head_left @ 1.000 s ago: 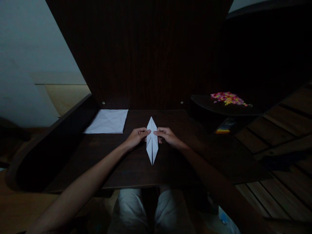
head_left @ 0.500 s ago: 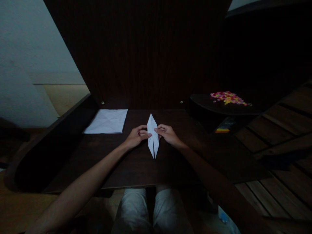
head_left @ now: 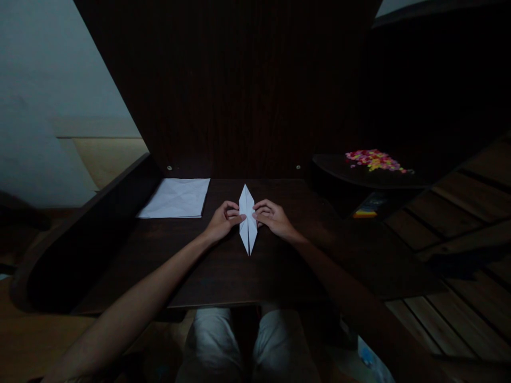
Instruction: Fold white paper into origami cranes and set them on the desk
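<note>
Between my hands is a folded white paper (head_left: 248, 205), a long diamond with pointed ends and a slit running up its lower half. My left hand (head_left: 224, 220) pinches its left edge near the middle, thumb on the front face. On the opposite edge, my right hand (head_left: 274, 218) grips the paper in the same way. Fingers behind the paper are partly hidden. It is held over the dark wooden desk (head_left: 223, 276).
Creased white paper sheets (head_left: 178, 197) lie at the desk's back left. A raised side panel (head_left: 80, 229) bounds the left. On a rounded shelf (head_left: 335, 170) at right sits a pile of small pink and yellow pieces (head_left: 375, 159), with a yellow-edged item (head_left: 365, 214) below.
The folded paper has shifted slightly left and up. My right thumb has slid from the paper's face toward its right edge.
</note>
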{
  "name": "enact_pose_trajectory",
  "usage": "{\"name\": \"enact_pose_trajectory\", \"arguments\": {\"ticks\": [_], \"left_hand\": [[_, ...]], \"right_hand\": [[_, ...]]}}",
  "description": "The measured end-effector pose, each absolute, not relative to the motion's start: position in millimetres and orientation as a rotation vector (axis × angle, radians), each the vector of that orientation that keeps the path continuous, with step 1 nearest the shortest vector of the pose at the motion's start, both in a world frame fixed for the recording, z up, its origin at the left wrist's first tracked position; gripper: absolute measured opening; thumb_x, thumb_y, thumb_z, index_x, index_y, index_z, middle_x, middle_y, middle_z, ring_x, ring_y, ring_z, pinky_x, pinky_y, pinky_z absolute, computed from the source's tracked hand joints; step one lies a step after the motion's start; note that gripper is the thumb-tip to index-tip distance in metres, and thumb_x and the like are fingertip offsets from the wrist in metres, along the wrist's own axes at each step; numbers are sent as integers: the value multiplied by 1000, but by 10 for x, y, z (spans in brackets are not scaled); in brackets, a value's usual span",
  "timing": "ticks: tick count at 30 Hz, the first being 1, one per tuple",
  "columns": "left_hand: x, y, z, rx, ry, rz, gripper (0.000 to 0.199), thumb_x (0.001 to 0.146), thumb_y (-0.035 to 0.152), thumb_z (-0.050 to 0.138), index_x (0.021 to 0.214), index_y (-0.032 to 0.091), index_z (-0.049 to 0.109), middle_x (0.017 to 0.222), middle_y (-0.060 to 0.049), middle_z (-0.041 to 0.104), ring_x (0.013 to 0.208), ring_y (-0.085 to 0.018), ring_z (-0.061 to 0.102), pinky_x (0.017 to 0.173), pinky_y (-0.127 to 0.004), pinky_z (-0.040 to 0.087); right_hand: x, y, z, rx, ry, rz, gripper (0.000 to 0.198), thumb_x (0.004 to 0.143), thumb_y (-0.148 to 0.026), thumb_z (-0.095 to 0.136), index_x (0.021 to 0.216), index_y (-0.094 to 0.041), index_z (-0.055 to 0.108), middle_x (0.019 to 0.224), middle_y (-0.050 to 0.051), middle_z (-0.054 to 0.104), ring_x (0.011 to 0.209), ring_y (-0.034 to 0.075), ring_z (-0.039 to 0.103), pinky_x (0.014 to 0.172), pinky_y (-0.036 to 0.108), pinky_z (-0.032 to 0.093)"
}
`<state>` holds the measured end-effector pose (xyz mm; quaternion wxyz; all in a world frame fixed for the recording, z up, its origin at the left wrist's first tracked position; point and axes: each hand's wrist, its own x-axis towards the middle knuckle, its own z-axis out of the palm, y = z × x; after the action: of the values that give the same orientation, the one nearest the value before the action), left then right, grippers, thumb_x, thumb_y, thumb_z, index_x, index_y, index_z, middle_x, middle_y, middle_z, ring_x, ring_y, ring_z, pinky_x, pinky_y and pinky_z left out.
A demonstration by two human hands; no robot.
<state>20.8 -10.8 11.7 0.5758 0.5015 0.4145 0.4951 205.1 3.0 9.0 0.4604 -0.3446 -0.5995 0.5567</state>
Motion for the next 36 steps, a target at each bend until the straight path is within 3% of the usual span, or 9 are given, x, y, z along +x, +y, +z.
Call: {"name": "enact_pose_trajectory", "arguments": {"ticks": [4,13,17,23,29,36], "left_hand": [[209,-105,139,1244,995,1133,32,60,31,78,76,15,55,68,1,64,62,-11,59,63,-23,44],[198,-103,172,1113,1000,1151,25,58,25,74,78,14,64,68,0,67,63,-13,60,65,-25,44],[205,-111,178,1145,1006,1164,31,57,28,77,79,14,61,68,1,67,65,-13,61,69,-26,46],[211,-128,183,1142,993,1157,46,58,30,79,89,18,47,65,3,67,59,-13,62,63,-25,45],[208,-138,204,1184,959,1152,46,60,30,77,93,19,47,67,3,68,61,-13,64,65,-25,46],[207,-137,199,1232,936,1139,40,61,33,76,82,19,46,65,4,67,62,-13,63,64,-25,45]], "right_hand": [[2056,32,101,-855,-1489,1351,26,66,-36,72,79,-16,61,66,-1,61,56,11,60,53,25,51],[2084,31,136,-884,-1432,1415,28,63,-35,74,81,-16,64,68,0,63,58,11,61,56,26,52],[2071,34,125,-880,-1419,1417,28,64,-31,73,84,-17,60,69,-1,62,56,11,61,55,25,52],[2061,44,90,-865,-1377,1412,43,61,-25,75,96,-20,50,68,-5,62,56,11,61,52,24,51],[2062,28,131,-879,-1379,1444,43,62,-25,74,99,-20,53,68,-4,62,55,11,61,53,24,51],[2071,32,121,-863,-1399,1420,40,63,-25,73,98,-21,54,68,-4,61,58,11,60,54,23,50]]}}
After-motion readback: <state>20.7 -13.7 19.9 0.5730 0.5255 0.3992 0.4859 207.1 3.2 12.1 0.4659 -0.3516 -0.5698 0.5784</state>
